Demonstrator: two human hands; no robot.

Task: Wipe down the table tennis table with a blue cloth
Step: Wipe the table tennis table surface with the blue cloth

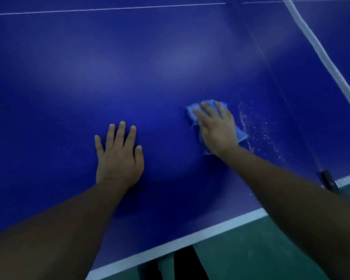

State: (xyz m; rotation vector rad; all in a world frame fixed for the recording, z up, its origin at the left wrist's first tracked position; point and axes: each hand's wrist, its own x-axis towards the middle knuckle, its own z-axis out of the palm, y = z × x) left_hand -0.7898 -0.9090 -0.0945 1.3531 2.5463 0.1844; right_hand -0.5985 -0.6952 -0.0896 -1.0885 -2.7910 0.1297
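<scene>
The blue table tennis table [129,67] fills most of the head view. My right hand [216,128] lies flat with straight fingers on a light blue cloth [192,110], pressing it onto the table right of centre. The cloth sticks out beyond the fingertips and at the wrist side. My left hand [119,156] rests flat on the bare table surface, fingers spread, to the left of the cloth. Water droplets [255,126] speckle the table just right of the cloth.
The net's white top band [319,51] runs diagonally down the right side, ending at a dark net post [328,179]. The table's white edge line [180,243] crosses the bottom, with green floor [251,255] beyond it. A thin white centre line [109,9] crosses the top.
</scene>
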